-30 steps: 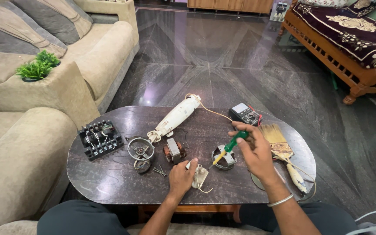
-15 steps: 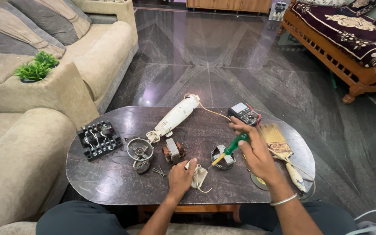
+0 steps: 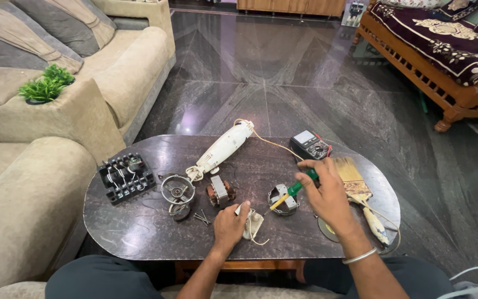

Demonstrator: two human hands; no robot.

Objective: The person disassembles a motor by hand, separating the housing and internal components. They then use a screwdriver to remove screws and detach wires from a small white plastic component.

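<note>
On the dark oval table (image 3: pixel 139 232), my right hand (image 3: pixel 327 194) grips a green-handled screwdriver (image 3: pixel 295 189). Its yellow shaft points down-left at a small round metal motor part (image 3: pixel 283 199). My left hand (image 3: pixel 230 224) rests on a small white plastic piece (image 3: pixel 254 221) with thin wires trailing from it. A copper-wound motor core (image 3: pixel 220 192) lies just beyond my left hand, and a round grey fan housing (image 3: pixel 177 191) sits to its left.
A white appliance body (image 3: pixel 223 147) with a cord, a black multimeter (image 3: pixel 311 145), a paintbrush (image 3: pixel 358 182), a black switch block (image 3: pixel 126 176) and loose screws (image 3: pixel 201 217) lie on the table. Beige sofas stand left, a wooden daybed (image 3: pixel 443 66) far right.
My right hand with the screwdriver has shifted slightly; its tip stays at the round motor part. My left hand stays on the white piece.
</note>
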